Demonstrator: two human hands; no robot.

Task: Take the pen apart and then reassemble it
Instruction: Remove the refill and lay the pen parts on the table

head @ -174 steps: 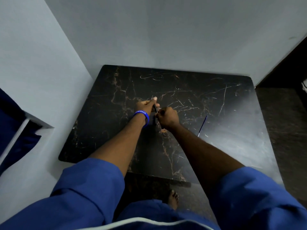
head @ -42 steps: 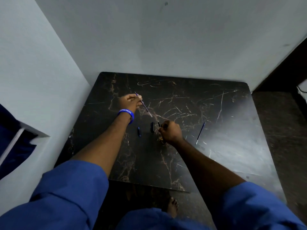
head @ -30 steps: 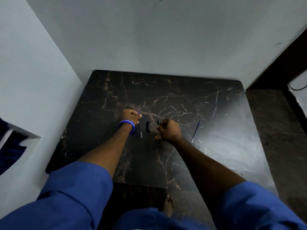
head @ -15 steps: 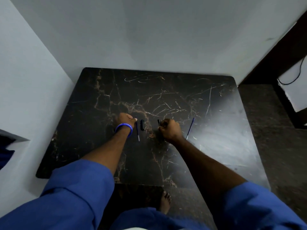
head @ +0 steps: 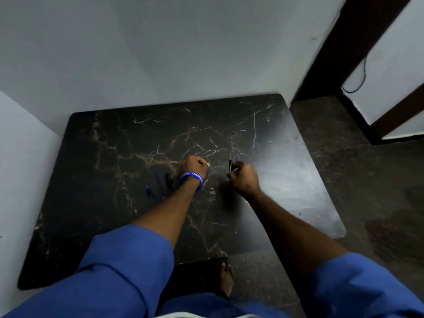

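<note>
The pen lies in pieces on the black marble table point(head: 286, 180). My right hand point(head: 244, 179) is closed around a short black pen piece point(head: 230, 165) that sticks up from my fingers. The tip of a thin blue refill point(head: 237, 158) shows just beyond that hand; I cannot tell whether it is held. My left hand point(head: 195, 164), with a blue wristband, is a closed fist on the table with nothing visible in it. Left of it lie a black pen part point(head: 169, 180), a thin dark rod point(head: 157, 177) and a small blue part point(head: 149, 192).
Grey walls point(head: 160, 53) enclose the table at the back and left. Dark floor point(head: 367, 191) and a dark door frame point(head: 332, 47) lie to the right. My bare foot point(head: 226, 277) stands under the table's near edge.
My left hand has let go of the thin rod and now rests to the right of the laid-out parts. My right hand, still holding the black piece, has reached the blue refill. The view swung right.
</note>
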